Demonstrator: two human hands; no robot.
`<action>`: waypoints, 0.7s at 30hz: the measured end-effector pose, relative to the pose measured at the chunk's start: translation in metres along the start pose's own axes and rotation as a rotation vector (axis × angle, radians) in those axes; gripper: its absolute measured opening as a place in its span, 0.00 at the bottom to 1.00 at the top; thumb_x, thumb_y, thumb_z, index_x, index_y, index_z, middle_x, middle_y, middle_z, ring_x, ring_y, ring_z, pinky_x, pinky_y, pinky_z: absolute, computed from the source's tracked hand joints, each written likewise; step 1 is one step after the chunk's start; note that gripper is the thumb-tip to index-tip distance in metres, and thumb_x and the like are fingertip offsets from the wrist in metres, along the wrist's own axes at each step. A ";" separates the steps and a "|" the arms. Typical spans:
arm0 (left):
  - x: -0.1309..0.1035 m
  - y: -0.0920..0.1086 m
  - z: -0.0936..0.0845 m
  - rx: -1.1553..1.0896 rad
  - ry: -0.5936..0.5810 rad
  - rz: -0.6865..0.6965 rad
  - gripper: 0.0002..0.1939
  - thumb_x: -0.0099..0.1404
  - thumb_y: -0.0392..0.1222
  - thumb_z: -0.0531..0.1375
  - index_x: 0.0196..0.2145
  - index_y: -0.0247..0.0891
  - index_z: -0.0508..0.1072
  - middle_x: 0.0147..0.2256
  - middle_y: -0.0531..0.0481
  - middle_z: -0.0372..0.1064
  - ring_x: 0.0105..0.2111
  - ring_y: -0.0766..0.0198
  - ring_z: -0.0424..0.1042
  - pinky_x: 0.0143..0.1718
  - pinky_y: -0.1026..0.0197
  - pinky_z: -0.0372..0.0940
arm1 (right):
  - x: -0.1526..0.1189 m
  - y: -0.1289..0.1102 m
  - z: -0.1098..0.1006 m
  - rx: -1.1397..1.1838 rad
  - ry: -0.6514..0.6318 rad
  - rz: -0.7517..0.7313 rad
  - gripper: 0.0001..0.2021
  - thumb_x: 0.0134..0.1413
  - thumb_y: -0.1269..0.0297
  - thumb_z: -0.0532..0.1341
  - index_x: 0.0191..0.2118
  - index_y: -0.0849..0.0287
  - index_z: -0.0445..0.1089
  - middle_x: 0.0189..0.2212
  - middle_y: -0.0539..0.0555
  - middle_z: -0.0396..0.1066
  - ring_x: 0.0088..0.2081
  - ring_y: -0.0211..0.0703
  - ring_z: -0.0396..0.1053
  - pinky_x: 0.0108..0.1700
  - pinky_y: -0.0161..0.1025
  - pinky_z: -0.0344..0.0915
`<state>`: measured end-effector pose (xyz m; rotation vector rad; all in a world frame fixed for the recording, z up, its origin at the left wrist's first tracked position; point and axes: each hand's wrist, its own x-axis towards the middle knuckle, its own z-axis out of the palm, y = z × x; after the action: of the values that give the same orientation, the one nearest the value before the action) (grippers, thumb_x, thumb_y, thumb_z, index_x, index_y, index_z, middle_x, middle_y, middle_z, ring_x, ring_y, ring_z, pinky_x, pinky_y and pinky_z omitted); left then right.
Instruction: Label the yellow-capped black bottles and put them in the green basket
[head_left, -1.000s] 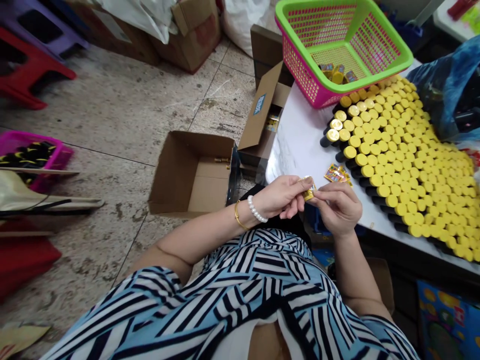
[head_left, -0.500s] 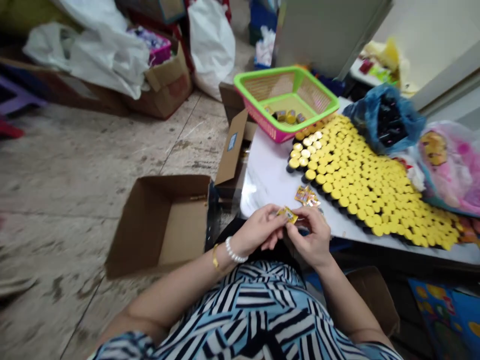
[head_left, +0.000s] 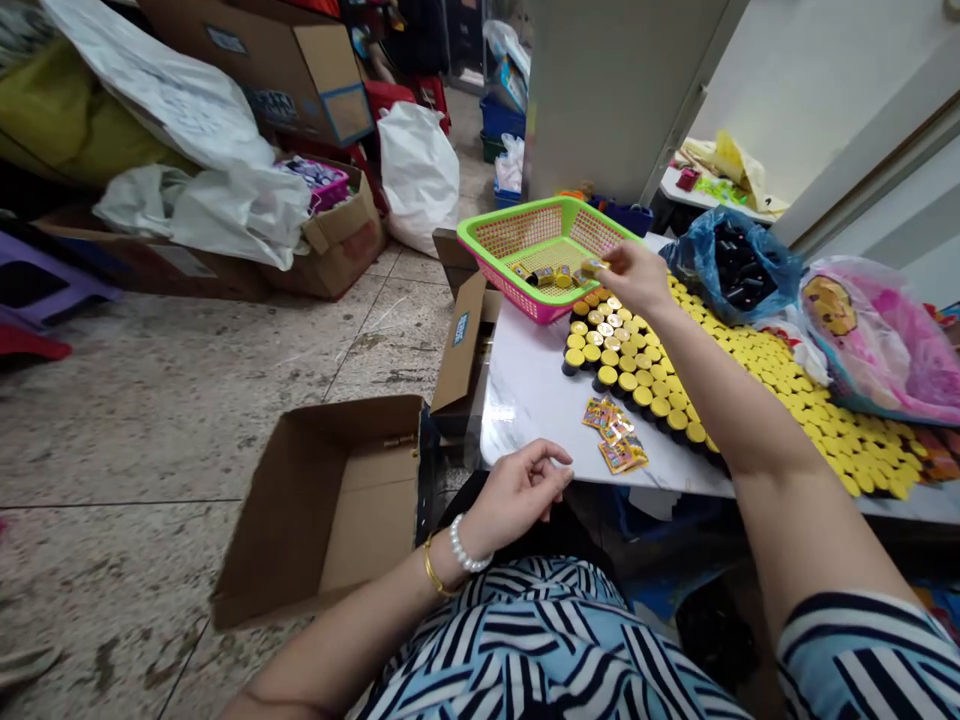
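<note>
Above the near right corner of the basket (head_left: 504, 281), I find the person's right hand (head_left: 634, 275) reaching forward with the arm extended across the table. Its thumb and fingertips are closed on a small yellow piece (head_left: 592, 268), which stands at the basket's rim; I cannot tell whether it also touches the pieces behind it. The basket has a green rim and pink outer wall, and several yellow and dark pieces (head_left: 562, 276) lie together on its floor.

I record the left hand (head_left: 519, 490) at the near edge of the white table (head_left: 525, 395), fingers loosely curled and thumb near the index finger. Its underside is hidden, so I cannot tell whether it holds anything. A pearl bracelet (head_left: 466, 547) and a gold bangle (head_left: 433, 566) are on that wrist.

Just beyond the left hand, I note printed packets (head_left: 616, 428) lying flat in a loose, overlapping group on the table. To their right, dark containers with yellow caps (head_left: 642, 397) stand upright in close rows. A blue bag (head_left: 780, 272) of dark parts is behind them. An open cardboard box (head_left: 375, 510) sits below the table, to its left.
</note>
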<state>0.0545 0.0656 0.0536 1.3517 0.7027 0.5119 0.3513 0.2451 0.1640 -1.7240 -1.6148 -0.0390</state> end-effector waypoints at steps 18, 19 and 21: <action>0.109 0.017 -0.059 0.554 0.384 0.333 0.15 0.61 0.47 0.69 0.43 0.37 0.76 0.29 0.52 0.75 0.27 0.66 0.72 0.33 0.63 0.65 | -0.242 -0.023 0.010 -0.505 -0.183 0.077 0.10 0.66 0.58 0.63 0.43 0.53 0.81 0.33 0.53 0.79 0.34 0.41 0.74 0.32 0.38 0.56; 0.119 0.023 -0.055 0.571 0.377 0.344 0.16 0.60 0.46 0.69 0.44 0.37 0.76 0.29 0.53 0.75 0.26 0.66 0.71 0.33 0.63 0.65 | -0.240 -0.022 0.015 -0.494 -0.188 0.084 0.09 0.66 0.59 0.62 0.41 0.54 0.81 0.34 0.53 0.79 0.35 0.42 0.74 0.33 0.38 0.56; 0.124 0.033 -0.048 0.583 0.390 0.401 0.17 0.60 0.45 0.70 0.45 0.37 0.75 0.30 0.52 0.75 0.26 0.66 0.70 0.32 0.63 0.65 | -0.235 -0.021 0.018 -0.465 -0.190 0.081 0.10 0.67 0.61 0.61 0.39 0.55 0.80 0.35 0.54 0.79 0.36 0.42 0.74 0.35 0.37 0.57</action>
<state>0.1088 0.1913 0.0629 1.9862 0.9483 0.9578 0.2779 0.0550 0.0442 -2.2009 -1.7694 -0.2343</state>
